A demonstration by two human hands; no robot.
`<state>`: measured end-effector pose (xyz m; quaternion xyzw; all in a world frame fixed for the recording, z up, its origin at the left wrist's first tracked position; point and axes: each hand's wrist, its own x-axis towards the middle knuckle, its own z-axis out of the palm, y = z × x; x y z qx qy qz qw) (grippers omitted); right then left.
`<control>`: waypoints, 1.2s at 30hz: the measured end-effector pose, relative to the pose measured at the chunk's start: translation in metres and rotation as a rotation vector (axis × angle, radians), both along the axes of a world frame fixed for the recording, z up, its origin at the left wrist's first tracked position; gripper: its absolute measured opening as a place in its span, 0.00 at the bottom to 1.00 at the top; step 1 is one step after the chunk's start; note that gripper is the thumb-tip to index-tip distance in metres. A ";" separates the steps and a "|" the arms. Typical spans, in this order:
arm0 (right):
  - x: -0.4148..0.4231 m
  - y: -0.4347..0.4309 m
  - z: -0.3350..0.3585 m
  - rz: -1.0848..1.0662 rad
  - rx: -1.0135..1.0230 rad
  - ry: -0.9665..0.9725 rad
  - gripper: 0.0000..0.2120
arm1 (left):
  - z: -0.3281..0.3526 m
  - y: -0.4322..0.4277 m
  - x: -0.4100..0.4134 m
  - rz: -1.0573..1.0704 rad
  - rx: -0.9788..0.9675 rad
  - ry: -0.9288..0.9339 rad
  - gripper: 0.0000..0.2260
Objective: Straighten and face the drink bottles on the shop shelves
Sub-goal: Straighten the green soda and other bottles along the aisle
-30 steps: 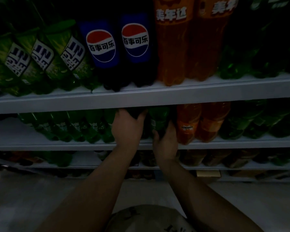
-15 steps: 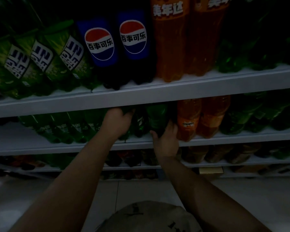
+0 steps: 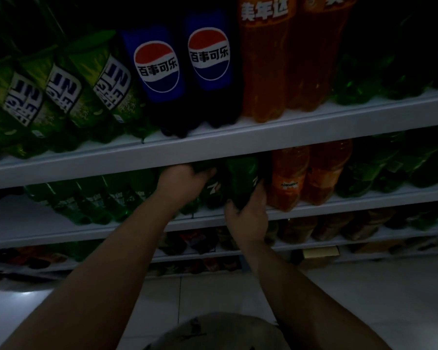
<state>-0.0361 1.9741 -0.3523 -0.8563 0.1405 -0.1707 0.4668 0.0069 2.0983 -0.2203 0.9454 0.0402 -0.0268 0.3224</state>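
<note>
**A:** What has the right hand (image 3: 248,218) got?

**B:** A green bottle (image 3: 240,178), clasped low down. The thumb curls round at the bottle's 9 o'clock and the fingertips (image 3: 259,190) at its 3 o'clock. The back of the hand faces the camera.

**A:** And the left hand (image 3: 180,183)?

**B:** It is clenched round a second green bottle (image 3: 211,192), just at 9 o'clock of the first. The fingers hook over the bottle's upper part, right under the edge of the upper shelf (image 3: 238,145). It is dark there, so I cannot make out the fingertips.

**A:** How do the arms lie?

**B:** Both bare forearms reach up from 6 o'clock, the left one slanting in from 7 o'clock.

**A:** Where do the bottles stand?

**B:** Both are on the middle shelf (image 3: 61,231), near its front edge. The first leans slightly. Two orange bottles (image 3: 286,178) stand just beside it at 3 o'clock. More green bottles (image 3: 99,198) stand at 9 o'clock of the left hand. Two blue cola bottles (image 3: 209,56) sit on the shelf above, at 12 o'clock.
</note>
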 end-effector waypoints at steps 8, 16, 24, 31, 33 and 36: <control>0.006 0.008 0.006 -0.139 -0.014 0.054 0.38 | -0.003 -0.003 -0.005 0.041 0.104 -0.114 0.19; 0.004 0.006 0.000 -0.115 0.029 0.025 0.36 | -0.003 -0.003 0.001 0.000 0.085 -0.098 0.18; -0.014 -0.009 -0.008 -0.020 0.015 -0.097 0.33 | 0.010 0.007 0.002 -0.082 0.062 0.082 0.16; 0.006 -0.027 0.012 0.162 0.010 -0.119 0.34 | 0.000 -0.001 -0.020 -0.001 0.131 -0.262 0.14; 0.017 -0.034 0.017 0.218 -0.004 -0.070 0.32 | -0.005 -0.001 -0.029 -0.014 0.108 -0.373 0.13; 0.021 -0.036 0.017 0.195 -0.004 0.006 0.32 | -0.017 -0.001 -0.044 0.029 0.036 -0.455 0.17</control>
